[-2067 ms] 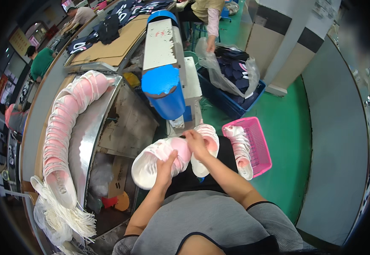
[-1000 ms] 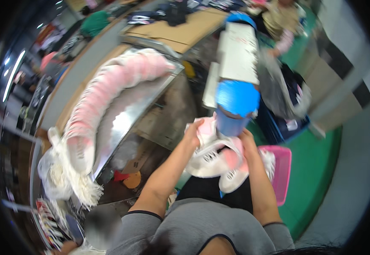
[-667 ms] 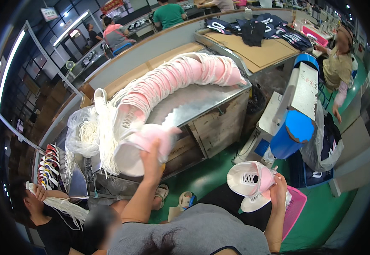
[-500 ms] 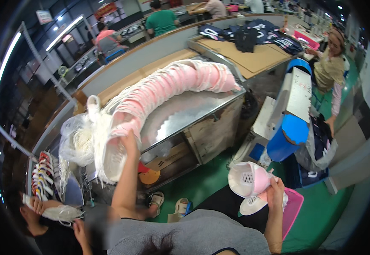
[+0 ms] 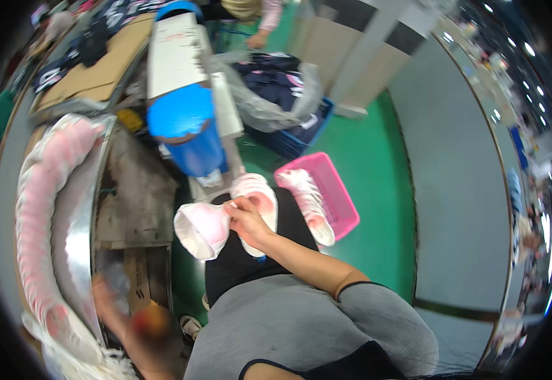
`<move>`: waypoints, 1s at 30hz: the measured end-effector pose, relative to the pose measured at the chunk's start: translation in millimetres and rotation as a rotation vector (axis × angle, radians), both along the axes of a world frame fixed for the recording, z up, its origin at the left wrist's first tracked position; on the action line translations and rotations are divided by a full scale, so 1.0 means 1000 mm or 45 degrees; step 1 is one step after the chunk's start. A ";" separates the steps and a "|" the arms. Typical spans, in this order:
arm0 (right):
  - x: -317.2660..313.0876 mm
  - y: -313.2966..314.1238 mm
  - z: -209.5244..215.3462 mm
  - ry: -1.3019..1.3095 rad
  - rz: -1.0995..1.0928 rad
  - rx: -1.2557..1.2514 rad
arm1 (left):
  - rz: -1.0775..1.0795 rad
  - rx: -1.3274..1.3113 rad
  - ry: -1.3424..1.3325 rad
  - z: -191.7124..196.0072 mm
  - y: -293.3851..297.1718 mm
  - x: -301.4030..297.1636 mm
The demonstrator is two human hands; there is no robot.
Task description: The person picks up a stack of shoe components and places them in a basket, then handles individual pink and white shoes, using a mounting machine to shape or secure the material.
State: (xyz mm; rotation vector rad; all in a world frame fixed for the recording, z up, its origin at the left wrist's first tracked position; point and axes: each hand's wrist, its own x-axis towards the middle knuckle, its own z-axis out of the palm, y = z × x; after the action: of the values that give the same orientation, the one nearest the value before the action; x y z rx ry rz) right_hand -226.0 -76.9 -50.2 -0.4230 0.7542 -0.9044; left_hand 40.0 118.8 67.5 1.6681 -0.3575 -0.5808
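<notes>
Right grip (image 5: pixel 245 217) clamped on a pink-and-white, cup-shaped shoe upper (image 5: pixel 201 230)

The upper tilts above the black-clad lap (image 5: pixel 225 273). Just beside it lies a long pink-and-white shoe (image 5: pixel 260 204); farther right, a nested white-and-pink stack (image 5: pixel 307 201) beside or within a pink plastic basket (image 5: pixel 354 218). Left, a silvery metal tabletop (image 5: pixel 75 209) carries a curved pink-and-white row (image 5: pixel 32 221). Nearby, what seems the left grip (image 5: pixel 103 299) is blurred: apart or together, I cannot tell.

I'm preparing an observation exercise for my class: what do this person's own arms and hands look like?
The right sleeve is short, grey and dark-edged, leaving the right forearm bare. The right hand has no glove, and no watch or bracelet shows. The left hand is motion-blurred but looks gloveless; no left sleeve can be made out.
</notes>
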 end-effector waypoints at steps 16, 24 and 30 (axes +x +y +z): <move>0.024 -0.077 -0.020 0.105 0.048 -0.254 | -0.740 -0.194 0.415 -0.106 -0.218 -0.103; 0.016 -0.119 -0.029 0.214 0.227 -0.099 | -0.347 -0.221 1.326 -0.133 -0.258 -0.088; -0.074 -0.154 -0.092 1.479 0.606 -1.103 | -0.158 -0.333 0.890 -0.099 -0.220 -0.078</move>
State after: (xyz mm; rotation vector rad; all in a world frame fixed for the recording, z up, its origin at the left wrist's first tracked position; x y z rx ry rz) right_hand -300.5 -230.6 -141.8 -1.9102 1.1890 -0.4164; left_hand -38.2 -101.6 -31.2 1.1096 -0.0197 -1.1111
